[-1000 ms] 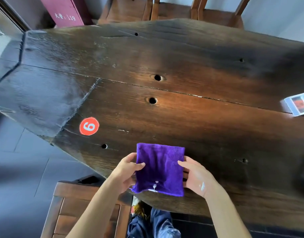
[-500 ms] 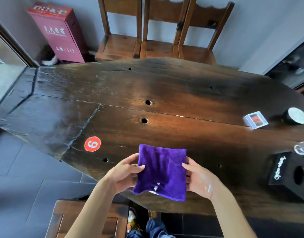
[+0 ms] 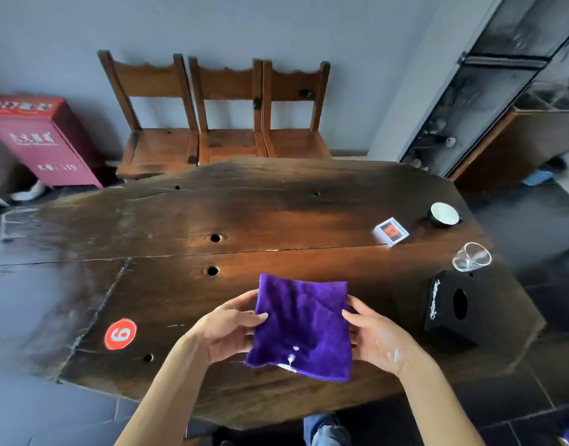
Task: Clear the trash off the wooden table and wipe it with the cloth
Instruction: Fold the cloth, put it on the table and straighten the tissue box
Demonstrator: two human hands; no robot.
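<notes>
Both hands, left (image 3: 226, 329) and right (image 3: 378, 338), pinch the folded cloth (image 3: 304, 326) by its edges above the table (image 3: 276, 214); next, press it down and wipe

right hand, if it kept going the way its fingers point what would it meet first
The right hand points left into the purple cloth it already holds; past that, probably the left hand.

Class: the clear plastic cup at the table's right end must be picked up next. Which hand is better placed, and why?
Right. The right hand is on the cup's side; the left hand, beyond the purple cloth, would have to cross over.
</notes>
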